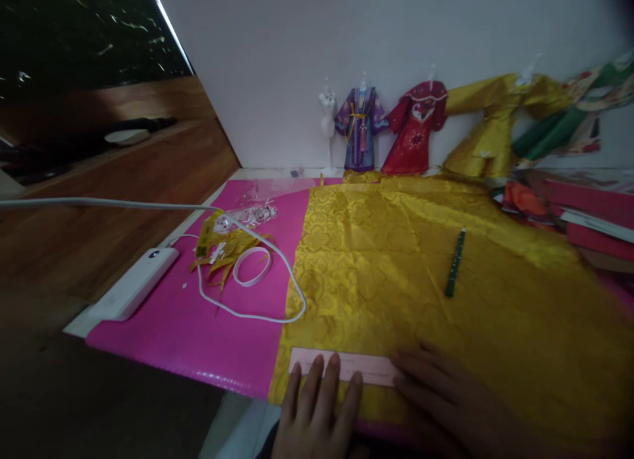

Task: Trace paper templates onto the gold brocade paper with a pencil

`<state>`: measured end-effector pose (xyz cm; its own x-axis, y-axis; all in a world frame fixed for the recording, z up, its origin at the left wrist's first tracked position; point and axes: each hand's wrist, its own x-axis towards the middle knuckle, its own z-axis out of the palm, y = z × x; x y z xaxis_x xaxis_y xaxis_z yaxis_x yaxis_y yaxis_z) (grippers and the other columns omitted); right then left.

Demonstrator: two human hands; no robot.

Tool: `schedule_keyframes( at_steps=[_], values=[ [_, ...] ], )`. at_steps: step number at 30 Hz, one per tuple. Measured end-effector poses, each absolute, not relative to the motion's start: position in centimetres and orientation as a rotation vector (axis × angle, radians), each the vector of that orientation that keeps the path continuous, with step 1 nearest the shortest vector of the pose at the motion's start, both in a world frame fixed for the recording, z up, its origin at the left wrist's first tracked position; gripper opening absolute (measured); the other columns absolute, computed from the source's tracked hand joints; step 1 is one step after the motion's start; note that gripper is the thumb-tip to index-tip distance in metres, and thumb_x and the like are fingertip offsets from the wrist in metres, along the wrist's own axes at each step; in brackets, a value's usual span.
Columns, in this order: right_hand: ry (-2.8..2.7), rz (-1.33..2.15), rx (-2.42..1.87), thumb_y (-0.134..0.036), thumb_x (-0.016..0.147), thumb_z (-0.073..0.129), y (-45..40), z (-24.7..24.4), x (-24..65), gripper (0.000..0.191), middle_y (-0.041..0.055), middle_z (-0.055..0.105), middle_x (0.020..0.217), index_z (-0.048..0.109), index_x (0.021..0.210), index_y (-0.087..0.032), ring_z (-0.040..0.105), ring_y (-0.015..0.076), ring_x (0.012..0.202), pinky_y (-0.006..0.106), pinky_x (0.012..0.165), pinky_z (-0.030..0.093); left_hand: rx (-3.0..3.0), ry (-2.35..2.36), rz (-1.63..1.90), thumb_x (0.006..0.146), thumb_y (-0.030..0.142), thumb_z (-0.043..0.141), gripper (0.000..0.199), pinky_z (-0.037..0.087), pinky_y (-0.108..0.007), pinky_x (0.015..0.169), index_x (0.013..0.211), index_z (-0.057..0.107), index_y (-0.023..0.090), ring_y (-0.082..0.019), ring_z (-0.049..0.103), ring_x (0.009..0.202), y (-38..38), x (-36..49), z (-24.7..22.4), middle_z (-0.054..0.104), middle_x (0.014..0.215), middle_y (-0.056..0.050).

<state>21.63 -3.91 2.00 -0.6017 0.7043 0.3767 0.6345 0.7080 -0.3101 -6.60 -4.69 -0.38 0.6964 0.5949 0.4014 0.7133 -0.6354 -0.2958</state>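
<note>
A pale pink paper strip (361, 362) with faint printed lines lies on yellow patterned fabric (356, 267) near the table's front edge. My left hand (319, 403) rests on the strip's left part, its fingers spread. At the strip's right end is my right hand (446, 386), somewhat blurred, with its fingers stretched out flat over the end and the cloth. A dark green pen (456, 262) with small light dots lies on the fabric, beyond my right hand.
Yellow scraps (232, 251), a white ring (252, 267) and a looped white cable (292, 274) lie on the pink mat (198, 347). A white power strip (133, 284) sits at left. Small dresses (416, 132) on stands line the wall; folded red pieces (594, 205) lie right.
</note>
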Motion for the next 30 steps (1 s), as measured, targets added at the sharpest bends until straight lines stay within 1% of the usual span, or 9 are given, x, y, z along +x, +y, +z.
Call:
schedule_keyframes(
  at_steps=[3,8,12,15,21,23,26,28,30],
  values=[
    [-2.417,0.193,-1.036,-0.023,0.096,0.057,-4.2,1.7,21.7,0.033,0.0036,0.072,0.127,0.069,0.127,-0.028,0.069,0.0226,0.114,0.039,0.108,0.052,-2.487,-1.043,-0.383,0.095,0.063,0.049,0.055,0.017,-0.050,0.119,0.135,0.059,0.027,-0.030,0.057,0.119,-4.8,-6.5,-0.5,0.067,0.127,-0.010],
    [-2.369,0.192,-1.046,-0.023,0.096,0.058,-4.4,1.7,21.7,0.037,0.0037,0.070,0.131,0.066,0.132,-0.029,0.068,0.0225,0.117,0.038,0.110,0.049,-2.477,-1.043,-0.425,0.097,0.062,0.045,0.056,0.021,-0.052,0.116,0.137,0.057,0.025,-0.032,0.056,0.120,-4.8,-6.5,-1.1,0.065,0.128,-0.013],
    [-2.386,0.170,-1.059,-0.022,0.097,0.056,-4.4,2.1,21.6,0.036,0.0037,0.071,0.130,0.066,0.131,-0.029,0.068,0.0222,0.116,0.037,0.109,0.051,-2.477,-1.049,-0.385,0.094,0.060,0.050,0.057,0.025,-0.052,0.114,0.140,0.055,0.026,-0.032,0.055,0.122,-4.7,-6.6,-1.5,0.064,0.130,-0.013],
    [-2.394,0.163,-1.047,-0.022,0.097,0.056,-4.3,2.3,21.5,0.034,0.0042,0.072,0.127,0.067,0.129,-0.027,0.068,0.0223,0.117,0.037,0.108,0.051,-2.479,-1.029,-0.365,0.092,0.062,0.053,0.061,0.025,-0.053,0.114,0.142,0.053,0.026,-0.033,0.055,0.123,-4.5,-6.8,-1.7,0.064,0.132,-0.013],
    [-2.405,0.224,-1.033,-0.019,0.096,0.057,-4.1,2.8,21.4,0.037,0.0048,0.073,0.126,0.067,0.130,-0.027,0.068,0.0222,0.116,0.038,0.111,0.048,-2.448,-1.022,-0.382,0.093,0.065,0.051,0.057,0.021,-0.052,0.116,0.134,0.060,0.026,-0.031,0.058,0.116,-4.2,-6.4,-0.8,0.068,0.125,-0.012],
    [-2.423,0.234,-1.033,-0.018,0.095,0.057,-4.1,3.0,21.3,0.036,0.0057,0.073,0.126,0.068,0.128,-0.026,0.068,0.0225,0.116,0.039,0.110,0.049,-2.431,-1.021,-0.418,0.094,0.066,0.047,0.057,0.027,-0.050,0.113,0.130,0.062,0.024,-0.031,0.059,0.114,-4.3,-6.2,-0.5,0.068,0.123,-0.012],
    [-2.445,0.218,-1.053,-0.018,0.095,0.057,-4.1,3.3,21.2,0.032,0.0065,0.073,0.125,0.071,0.123,-0.024,0.068,0.0227,0.116,0.039,0.110,0.049,-2.448,-1.018,-0.452,0.096,0.063,0.045,0.056,0.038,-0.043,0.102,0.127,0.062,0.020,-0.031,0.059,0.114,-4.3,-5.8,-0.3,0.067,0.122,-0.015],
    [-2.448,0.188,-1.063,-0.018,0.096,0.055,-4.2,3.4,21.1,0.030,0.0069,0.073,0.124,0.072,0.121,-0.023,0.068,0.0227,0.116,0.039,0.109,0.050,-2.469,-1.022,-0.451,0.096,0.061,0.047,0.055,0.041,-0.042,0.099,0.126,0.062,0.017,-0.031,0.058,0.116,-4.2,-5.6,-0.2,0.066,0.125,-0.016],
    [-2.445,0.156,-1.050,-0.018,0.096,0.055,-4.3,3.4,21.1,0.029,0.0074,0.074,0.124,0.072,0.119,-0.022,0.069,0.0227,0.115,0.039,0.109,0.051,-2.478,-1.002,-0.445,0.094,0.062,0.050,0.058,0.040,-0.043,0.099,0.125,0.063,0.015,-0.032,0.057,0.116,-4.1,-5.4,-0.1,0.065,0.126,-0.015]
  ],
)
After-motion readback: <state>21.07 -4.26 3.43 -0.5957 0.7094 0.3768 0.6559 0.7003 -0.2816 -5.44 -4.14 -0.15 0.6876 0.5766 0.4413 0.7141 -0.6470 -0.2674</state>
